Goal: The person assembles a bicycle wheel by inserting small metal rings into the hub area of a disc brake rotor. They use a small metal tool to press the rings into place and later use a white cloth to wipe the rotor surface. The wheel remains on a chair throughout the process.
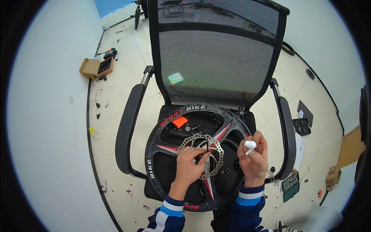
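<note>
At the middle of the chair seat (pixel 152 190), the left hand (pixel 189 164) brings its fingertips to a brake disc (pixel 219 154), their grip impossible to tell, while the right hand (pixel 254 159) clamps a white, bulb-ended piece (pixel 250 145) toward the right edge. The spoked wheel (pixel 222 134) lies flat beneath the disc, with loose hardware (pixel 188 128) toward the seat's back edge. Disc work appears in hand, the next move likely calling for a freed right hand.

Brake disc (pixel 220 156) partly behind left hand (pixel 188 165)
</note>
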